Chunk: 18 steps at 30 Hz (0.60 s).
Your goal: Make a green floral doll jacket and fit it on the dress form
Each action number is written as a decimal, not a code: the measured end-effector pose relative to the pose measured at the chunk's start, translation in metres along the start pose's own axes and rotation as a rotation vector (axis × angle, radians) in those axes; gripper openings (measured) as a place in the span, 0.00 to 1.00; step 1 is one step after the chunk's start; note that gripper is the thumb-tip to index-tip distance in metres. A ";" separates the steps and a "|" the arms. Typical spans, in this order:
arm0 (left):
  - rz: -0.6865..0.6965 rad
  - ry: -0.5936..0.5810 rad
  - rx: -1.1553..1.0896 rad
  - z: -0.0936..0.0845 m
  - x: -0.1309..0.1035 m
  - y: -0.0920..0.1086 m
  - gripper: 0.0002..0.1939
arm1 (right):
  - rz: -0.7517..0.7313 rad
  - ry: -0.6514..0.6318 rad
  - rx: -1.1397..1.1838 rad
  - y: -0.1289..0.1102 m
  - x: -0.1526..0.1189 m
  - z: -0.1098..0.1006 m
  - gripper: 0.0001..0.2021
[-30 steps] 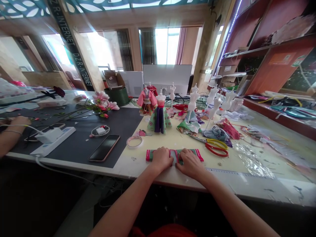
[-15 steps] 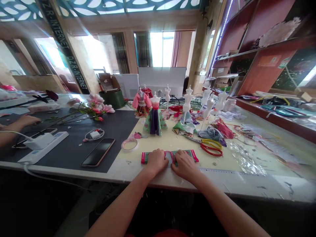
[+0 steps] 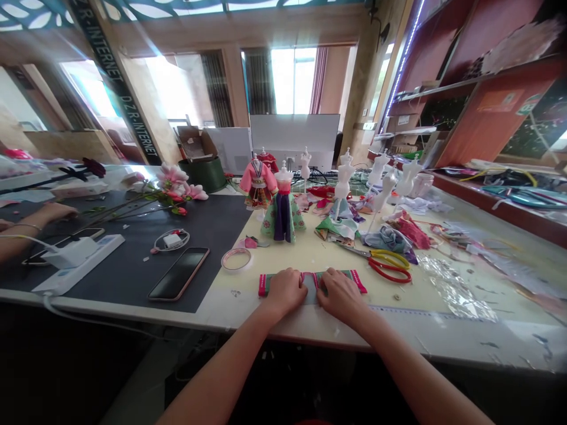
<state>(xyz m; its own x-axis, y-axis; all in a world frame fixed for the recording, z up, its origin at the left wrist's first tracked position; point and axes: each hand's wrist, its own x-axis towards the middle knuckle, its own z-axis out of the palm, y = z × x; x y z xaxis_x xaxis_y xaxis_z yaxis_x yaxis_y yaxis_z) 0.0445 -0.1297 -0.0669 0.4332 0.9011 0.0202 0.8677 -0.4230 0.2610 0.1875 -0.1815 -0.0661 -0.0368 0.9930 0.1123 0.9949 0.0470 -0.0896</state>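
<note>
Green cloth with bright pink trim lies flat near the table's front edge. Its left part (image 3: 263,285) shows beyond my left hand (image 3: 287,290), which is curled over it with the fingers pressed together. My right hand (image 3: 338,290) rests likewise on the right part (image 3: 359,282), fingers bent onto the fabric. A narrow greyish strip shows between the two trimmed inner edges; whether the parts are joined is hidden. A clear ruler (image 3: 398,310) runs rightward from near my right hand. Scissors (image 3: 390,265) with red and yellow handles lie beyond that hand.
A tape roll (image 3: 237,260) and a phone (image 3: 179,274) lie to the left. Dressed doll mannequins (image 3: 283,212) and bare white ones (image 3: 343,180) stand behind, among fabric scraps (image 3: 387,239). Another person's hand (image 3: 55,211) is at far left, near a power strip (image 3: 84,262).
The view has shifted slightly, so the table things appear a little further right. Both hands remain on the green cloth in nearly the same pose.
</note>
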 end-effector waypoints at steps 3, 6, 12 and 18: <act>0.003 0.022 -0.047 0.002 -0.001 -0.004 0.09 | 0.028 -0.011 -0.019 -0.002 0.007 -0.001 0.08; 0.001 0.038 -0.086 0.004 -0.001 -0.006 0.09 | 0.050 -0.033 -0.045 -0.007 0.015 -0.001 0.10; 0.005 0.059 -0.134 0.005 -0.001 -0.008 0.07 | 0.076 -0.082 -0.097 -0.016 0.032 -0.002 0.14; 0.002 0.057 -0.166 0.006 0.001 -0.009 0.06 | 0.073 -0.140 -0.121 -0.015 0.044 -0.002 0.12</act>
<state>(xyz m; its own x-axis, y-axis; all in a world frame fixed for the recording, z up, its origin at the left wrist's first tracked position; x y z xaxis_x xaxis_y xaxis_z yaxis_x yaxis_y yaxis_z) 0.0386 -0.1254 -0.0754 0.4164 0.9061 0.0744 0.8125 -0.4076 0.4168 0.1707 -0.1389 -0.0581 0.0315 0.9991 -0.0293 0.9991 -0.0307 0.0279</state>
